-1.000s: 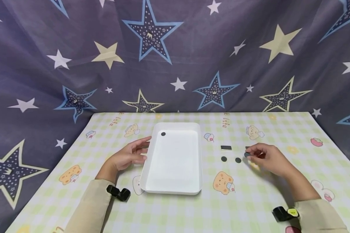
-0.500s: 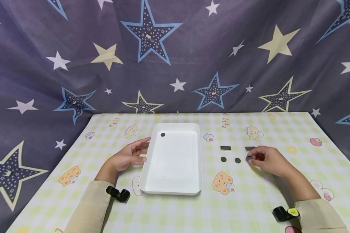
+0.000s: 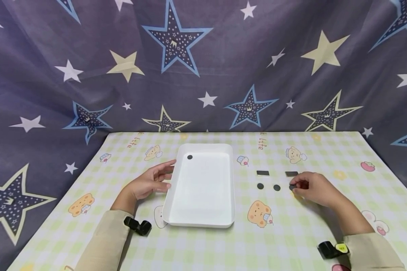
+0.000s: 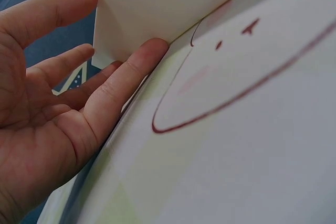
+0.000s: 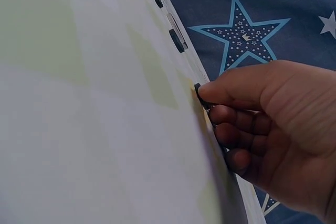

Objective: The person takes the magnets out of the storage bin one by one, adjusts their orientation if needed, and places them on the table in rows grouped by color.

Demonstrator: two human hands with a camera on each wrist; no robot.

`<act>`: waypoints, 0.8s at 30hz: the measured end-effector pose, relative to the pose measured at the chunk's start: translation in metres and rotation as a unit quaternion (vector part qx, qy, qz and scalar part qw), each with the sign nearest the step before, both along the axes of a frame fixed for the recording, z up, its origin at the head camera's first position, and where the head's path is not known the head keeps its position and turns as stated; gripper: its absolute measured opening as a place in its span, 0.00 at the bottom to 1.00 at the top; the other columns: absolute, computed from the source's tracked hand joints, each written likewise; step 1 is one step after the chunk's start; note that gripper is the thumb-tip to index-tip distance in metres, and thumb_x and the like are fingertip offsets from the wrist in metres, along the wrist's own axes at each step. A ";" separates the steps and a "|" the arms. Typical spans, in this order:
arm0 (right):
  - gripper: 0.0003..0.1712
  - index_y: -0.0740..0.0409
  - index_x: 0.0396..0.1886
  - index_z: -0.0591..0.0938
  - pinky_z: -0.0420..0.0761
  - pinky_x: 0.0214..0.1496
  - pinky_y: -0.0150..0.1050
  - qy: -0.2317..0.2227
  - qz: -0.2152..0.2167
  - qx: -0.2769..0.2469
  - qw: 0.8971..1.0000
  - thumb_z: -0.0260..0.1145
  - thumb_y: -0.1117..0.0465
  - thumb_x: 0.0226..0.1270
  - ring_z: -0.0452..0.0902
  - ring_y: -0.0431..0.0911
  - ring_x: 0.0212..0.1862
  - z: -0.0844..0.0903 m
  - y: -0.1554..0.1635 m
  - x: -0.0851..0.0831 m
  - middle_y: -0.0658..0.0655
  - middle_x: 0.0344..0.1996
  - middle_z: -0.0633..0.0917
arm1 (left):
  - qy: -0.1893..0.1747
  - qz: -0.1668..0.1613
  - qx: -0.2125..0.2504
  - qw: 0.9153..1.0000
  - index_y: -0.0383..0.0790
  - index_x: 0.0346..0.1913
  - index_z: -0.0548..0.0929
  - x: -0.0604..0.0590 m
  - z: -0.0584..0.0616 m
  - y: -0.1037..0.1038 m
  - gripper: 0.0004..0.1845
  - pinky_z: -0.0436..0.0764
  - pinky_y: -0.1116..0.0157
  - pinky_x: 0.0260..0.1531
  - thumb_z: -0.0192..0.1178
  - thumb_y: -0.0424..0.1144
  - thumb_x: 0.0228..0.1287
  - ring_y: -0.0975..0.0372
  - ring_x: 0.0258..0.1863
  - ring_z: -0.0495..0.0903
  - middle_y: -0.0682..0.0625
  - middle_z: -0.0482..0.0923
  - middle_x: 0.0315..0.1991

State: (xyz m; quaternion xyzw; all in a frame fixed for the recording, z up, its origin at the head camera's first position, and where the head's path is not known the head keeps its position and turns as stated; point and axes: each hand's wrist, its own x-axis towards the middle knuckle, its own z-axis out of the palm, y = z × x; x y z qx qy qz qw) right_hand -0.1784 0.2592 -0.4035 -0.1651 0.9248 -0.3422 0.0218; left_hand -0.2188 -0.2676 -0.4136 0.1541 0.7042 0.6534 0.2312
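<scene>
My left hand touches the left wall of a shallow white tray with fairly straight fingers; in the left wrist view its thumb and fingertips meet the tray's side. A black disc lies in the tray's far left corner. To the tray's right, my right hand pinches a small black disc low at the tablecloth, thumb against its face. Beside it, two more black discs, a left one and a middle one, form a row with it.
Behind the discs lie two dark flat rectangles, one on the left and one on the right. A checked tablecloth with cartoon prints covers the table. A star-patterned curtain hangs along its far edge.
My right hand has shifted slightly right and nearer with its disc, lining it up with the other two and uncovering the right rectangle. The left hand stays at the tray.
</scene>
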 end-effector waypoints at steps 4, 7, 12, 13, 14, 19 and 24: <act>0.07 0.62 0.38 0.84 0.73 0.30 0.34 -0.005 -0.002 0.006 1.000 0.69 0.70 0.58 0.71 0.42 0.29 0.000 0.002 0.000 0.50 0.28 0.79 | -0.003 0.003 -0.002 1.000 0.40 0.77 0.53 0.000 0.000 0.000 0.48 0.78 0.63 0.52 0.66 0.23 0.56 0.51 0.63 0.68 0.34 0.55 0.72; 0.08 0.62 0.38 0.84 0.73 0.30 0.34 -0.007 -0.002 0.005 1.000 0.69 0.69 0.58 0.72 0.42 0.30 0.001 0.002 -0.001 0.50 0.28 0.79 | -0.005 0.007 -0.003 1.000 0.40 0.77 0.54 -0.001 -0.001 0.000 0.48 0.78 0.63 0.53 0.67 0.24 0.55 0.50 0.63 0.68 0.35 0.55 0.72; 0.08 0.61 0.39 0.84 0.74 0.31 0.34 -0.004 -0.004 -0.003 1.000 0.71 0.67 0.59 0.72 0.42 0.31 0.001 0.002 0.000 0.50 0.29 0.80 | -0.007 0.007 -0.003 1.000 0.39 0.77 0.54 0.000 0.000 0.000 0.48 0.77 0.63 0.53 0.67 0.24 0.55 0.49 0.64 0.68 0.35 0.55 0.72; 0.08 0.61 0.40 0.84 0.74 0.31 0.34 -0.001 -0.005 -0.004 1.000 0.71 0.66 0.60 0.73 0.42 0.31 0.002 0.001 0.000 0.50 0.29 0.80 | -0.006 0.007 -0.004 1.000 0.39 0.77 0.54 0.000 0.001 0.000 0.48 0.77 0.63 0.53 0.67 0.24 0.55 0.49 0.64 0.68 0.35 0.55 0.72; 0.09 0.60 0.40 0.84 0.75 0.32 0.34 0.002 -0.006 -0.005 1.000 0.71 0.66 0.60 0.73 0.42 0.31 0.002 0.001 0.000 0.50 0.29 0.80 | -0.006 0.007 -0.005 1.000 0.39 0.77 0.54 0.000 0.001 0.000 0.48 0.77 0.63 0.54 0.67 0.24 0.55 0.49 0.64 0.68 0.35 0.55 0.72; 0.11 0.60 0.43 0.85 0.76 0.34 0.35 0.019 -0.011 -0.008 1.000 0.72 0.64 0.60 0.74 0.42 0.33 0.002 0.000 -0.001 0.50 0.31 0.81 | -0.002 0.010 -0.010 1.000 0.39 0.77 0.54 0.001 0.002 0.000 0.48 0.76 0.64 0.54 0.67 0.24 0.55 0.49 0.63 0.68 0.34 0.55 0.72; 0.12 0.61 0.43 0.85 0.77 0.33 0.34 0.031 -0.013 -0.025 0.999 0.72 0.64 0.60 0.75 0.42 0.32 0.005 -0.002 0.000 0.50 0.30 0.81 | -0.002 0.011 -0.006 1.000 0.39 0.77 0.54 0.001 0.002 0.001 0.48 0.77 0.63 0.54 0.67 0.24 0.54 0.50 0.63 0.69 0.34 0.56 0.72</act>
